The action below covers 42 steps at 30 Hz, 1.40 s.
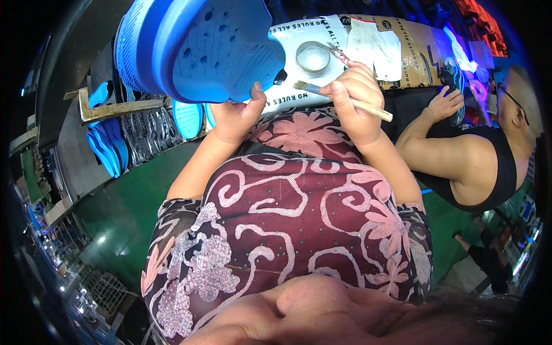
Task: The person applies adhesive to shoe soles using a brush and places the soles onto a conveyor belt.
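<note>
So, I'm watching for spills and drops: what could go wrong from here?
The open round dish stands close to the right hand, so a bump might tip it. The blue clog appears held only by the left hand near one edge, so it could slip. The paintbrush points toward the clog and might smear it, though I cannot tell whether it is wet.

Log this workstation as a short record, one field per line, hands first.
Left hand: holds a blue clog dotted with holes
Right hand: holds a wooden-handled brush, bristles pointing left
Container: round glass dish on a white printed sheet
Second tool: red-handled tool by the dish; whether the right hand grips it is unclear
Left side: blue soles
Right side: co-worker in a black sleeveless top
Floor: green
</note>
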Available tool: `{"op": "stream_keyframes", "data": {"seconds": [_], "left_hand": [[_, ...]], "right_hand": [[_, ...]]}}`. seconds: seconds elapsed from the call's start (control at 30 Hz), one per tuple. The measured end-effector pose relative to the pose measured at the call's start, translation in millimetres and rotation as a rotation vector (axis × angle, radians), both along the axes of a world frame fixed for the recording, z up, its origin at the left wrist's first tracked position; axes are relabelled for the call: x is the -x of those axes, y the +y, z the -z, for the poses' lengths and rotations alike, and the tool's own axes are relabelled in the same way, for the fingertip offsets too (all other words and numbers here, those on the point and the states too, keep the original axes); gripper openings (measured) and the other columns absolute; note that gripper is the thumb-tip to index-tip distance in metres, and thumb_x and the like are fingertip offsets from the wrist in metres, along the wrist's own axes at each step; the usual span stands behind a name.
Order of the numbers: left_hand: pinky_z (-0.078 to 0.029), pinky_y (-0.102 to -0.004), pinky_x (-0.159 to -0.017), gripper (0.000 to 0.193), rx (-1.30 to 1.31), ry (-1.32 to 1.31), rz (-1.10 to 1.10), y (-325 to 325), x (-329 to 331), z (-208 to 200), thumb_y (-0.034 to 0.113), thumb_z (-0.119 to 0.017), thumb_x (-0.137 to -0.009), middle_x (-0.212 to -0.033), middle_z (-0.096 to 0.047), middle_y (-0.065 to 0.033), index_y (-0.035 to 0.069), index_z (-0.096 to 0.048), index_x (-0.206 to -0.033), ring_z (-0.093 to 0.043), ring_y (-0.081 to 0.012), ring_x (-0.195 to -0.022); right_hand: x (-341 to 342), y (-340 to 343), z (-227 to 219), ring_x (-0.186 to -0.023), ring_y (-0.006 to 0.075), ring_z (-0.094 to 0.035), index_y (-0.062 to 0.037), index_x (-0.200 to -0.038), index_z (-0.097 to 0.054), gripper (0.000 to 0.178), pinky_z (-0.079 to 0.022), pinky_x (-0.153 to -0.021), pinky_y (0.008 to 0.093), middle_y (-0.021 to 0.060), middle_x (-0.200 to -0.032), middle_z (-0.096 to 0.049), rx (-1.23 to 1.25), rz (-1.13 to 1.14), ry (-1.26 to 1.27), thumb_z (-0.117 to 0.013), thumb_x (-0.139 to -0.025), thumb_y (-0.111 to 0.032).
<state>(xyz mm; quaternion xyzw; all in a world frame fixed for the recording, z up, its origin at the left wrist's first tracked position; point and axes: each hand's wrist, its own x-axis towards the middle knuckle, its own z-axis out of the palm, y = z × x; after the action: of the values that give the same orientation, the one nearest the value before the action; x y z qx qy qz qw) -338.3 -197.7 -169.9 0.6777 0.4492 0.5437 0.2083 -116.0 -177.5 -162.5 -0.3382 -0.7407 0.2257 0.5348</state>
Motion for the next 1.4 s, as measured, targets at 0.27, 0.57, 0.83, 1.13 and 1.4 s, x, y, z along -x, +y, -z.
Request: {"op": "stream_keyframes", "data": {"seconds": [0.27,0.57,0.83,1.13,1.4], "left_hand": [[-0.042,-0.0349,-0.090,0.040,0.218,-0.024,0.024,8,-6,-59,-0.003,-0.054,-0.075,-0.107,-0.058,-0.0156,-0.006,-0.048,-0.115,-0.057,-0.0242,-0.099],[-0.046,-0.0210,-0.041,0.083,1.045,-0.286,0.866,43,-39,-135,0.027,-0.069,-0.065,-0.098,-0.059,-0.0134,-0.007,-0.030,-0.129,-0.058,-0.0116,-0.057],[-0.051,-0.0334,-0.085,0.065,0.859,-1.055,0.871,222,-213,-204,0.020,-0.060,-0.083,-0.112,-0.051,-0.0302,-0.007,-0.023,-0.130,-0.056,-0.0352,-0.101],[-0.046,-0.0273,-0.064,0.046,0.732,-0.365,0.966,157,-120,-82,0.034,-0.058,-0.085,-0.081,-0.058,-0.0083,0.006,-0.048,-0.121,-0.058,-0.0177,-0.071],[-0.047,-0.0306,-0.064,0.038,0.537,0.481,-0.199,63,156,71,0.014,-0.061,-0.075,-0.081,-0.062,-0.0112,0.001,-0.054,-0.111,-0.059,-0.0197,-0.069]], "right_hand": [[-25,-8,10,-0.063,0.0197,-0.052,-0.0035,-0.063,-0.062,0.024,-0.041,-0.067,0.0323,0.0052,-0.059,-0.057,0.186,0.153,0.149,-0.055,-0.084,-0.011],[-34,-29,24,-0.055,0.0208,-0.050,-0.0001,-0.065,-0.061,0.025,-0.035,-0.052,0.0330,0.0084,-0.057,-0.053,0.340,0.254,0.208,-0.053,-0.085,-0.012],[-33,-28,25,-0.056,0.0111,-0.050,0.0019,-0.069,-0.060,0.035,-0.040,-0.054,0.0240,0.0056,-0.063,-0.057,0.455,0.299,0.398,-0.048,-0.092,-0.021],[-43,-27,59,-0.056,0.0107,-0.053,0.0017,-0.072,-0.063,0.032,-0.043,-0.054,0.0238,0.0059,-0.062,-0.058,0.578,0.305,0.491,-0.051,-0.090,-0.021],[-23,-19,68,-0.057,0.0083,-0.052,0.0007,-0.074,-0.063,0.029,-0.042,-0.054,0.0222,0.0030,-0.062,-0.059,0.635,0.208,0.562,-0.052,-0.090,-0.020]]}}
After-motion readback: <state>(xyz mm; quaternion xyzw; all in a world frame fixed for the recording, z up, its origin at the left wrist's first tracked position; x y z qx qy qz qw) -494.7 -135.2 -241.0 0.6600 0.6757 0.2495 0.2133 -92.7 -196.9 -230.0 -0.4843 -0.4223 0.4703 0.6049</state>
